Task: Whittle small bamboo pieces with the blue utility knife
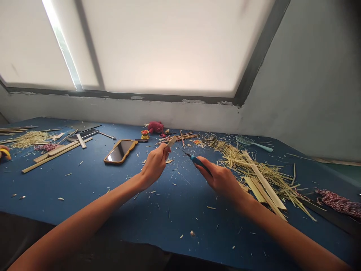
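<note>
My left hand is closed around a short pale bamboo piece, whose end sticks up past the fingers. In my right hand is a knife with a blue handle; its thin dark blade points up and left toward the bamboo piece. A small gap shows between the blade tip and the bamboo. Both hands are above the blue table, over scattered shavings. My fingers hide the lower part of the bamboo piece.
A phone in a wavy case lies left of my hands. Bamboo shavings and flat bamboo strips are heaped at right, near a hairbrush and red-white string. More strips lie left, where another person's hand shows.
</note>
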`<state>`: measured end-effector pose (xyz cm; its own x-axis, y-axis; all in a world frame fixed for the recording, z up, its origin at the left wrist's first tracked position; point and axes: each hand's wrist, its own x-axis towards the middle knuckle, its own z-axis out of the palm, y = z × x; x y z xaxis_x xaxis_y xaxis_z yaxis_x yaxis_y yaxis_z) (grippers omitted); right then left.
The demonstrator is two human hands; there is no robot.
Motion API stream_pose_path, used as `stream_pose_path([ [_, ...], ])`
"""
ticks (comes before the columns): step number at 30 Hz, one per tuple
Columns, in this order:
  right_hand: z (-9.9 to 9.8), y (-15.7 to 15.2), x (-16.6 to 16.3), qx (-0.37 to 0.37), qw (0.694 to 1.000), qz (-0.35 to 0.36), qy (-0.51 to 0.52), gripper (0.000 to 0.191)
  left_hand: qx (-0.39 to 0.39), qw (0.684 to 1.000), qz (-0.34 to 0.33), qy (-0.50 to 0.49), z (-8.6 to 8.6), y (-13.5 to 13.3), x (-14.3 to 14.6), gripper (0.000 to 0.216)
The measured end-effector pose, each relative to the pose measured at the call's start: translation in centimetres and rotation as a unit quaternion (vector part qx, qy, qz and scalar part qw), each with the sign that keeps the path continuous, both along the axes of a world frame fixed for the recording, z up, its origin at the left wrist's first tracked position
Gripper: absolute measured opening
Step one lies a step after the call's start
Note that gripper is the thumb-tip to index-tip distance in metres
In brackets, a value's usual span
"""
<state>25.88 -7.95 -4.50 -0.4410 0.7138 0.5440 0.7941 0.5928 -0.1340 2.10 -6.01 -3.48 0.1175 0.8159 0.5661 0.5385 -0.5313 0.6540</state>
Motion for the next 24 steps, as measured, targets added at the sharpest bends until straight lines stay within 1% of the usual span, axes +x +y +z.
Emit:
stream_pose_path([
  [4,1.1,-0.4,-0.1,0.033,0.999,-0.011,-0.009,0.04,0.013,0.998,-0.004,-0.054,0.2,0.3,0.4,0.028],
  [6,1.6,-0.6,-0.1,0.046,0.999,-0.02,-0.02,0.041,0.006,0.996,-0.013,-0.091,0.1,0.5,0.6,0.029],
  [9,2.3,-0.7,-0.2,0.072,0.996,-0.037,-0.043,0.042,-0.009,0.993,-0.024,-0.119,-0.2,0.6,0.7,0.03],
  [11,2.5,-0.7,-0.3,0.087,0.994,-0.046,-0.054,0.042,-0.018,0.991,-0.025,-0.127,-0.5,0.6,0.9,0.03],
  [14,2.3,-0.4,-0.2,0.081,0.994,-0.04,-0.055,0.041,-0.036,0.987,-0.032,-0.154,-0.5,0.4,1.1,0.03],
  [16,2.0,0.2,0.3,0.079,0.993,-0.053,-0.068,0.042,-0.04,0.978,-0.038,-0.204,0.0,0.4,0.9,0.029],
  [19,1.5,1.3,1.9,0.096,0.986,-0.091,-0.103,0.042,0.017,0.943,-0.029,-0.332,1.1,1.0,-0.2,0.027],
  [20,1.4,1.7,2.4,0.105,0.985,-0.095,-0.102,0.042,0.037,0.93,-0.026,-0.365,1.4,1.2,-0.6,0.027],
  [21,1.4,1.8,2.8,0.115,0.985,-0.094,-0.091,0.041,0.039,0.924,-0.031,-0.378,1.4,1.5,-0.9,0.027],
  [22,1.5,1.9,3.0,0.124,0.986,-0.09,-0.072,0.04,0.02,0.928,-0.044,-0.37,1.3,1.7,-1.1,0.027],
  [24,1.8,1.5,2.8,0.135,0.987,-0.076,-0.038,0.039,-0.048,0.941,-0.08,-0.324,0.5,1.9,-1.2,0.026],
])
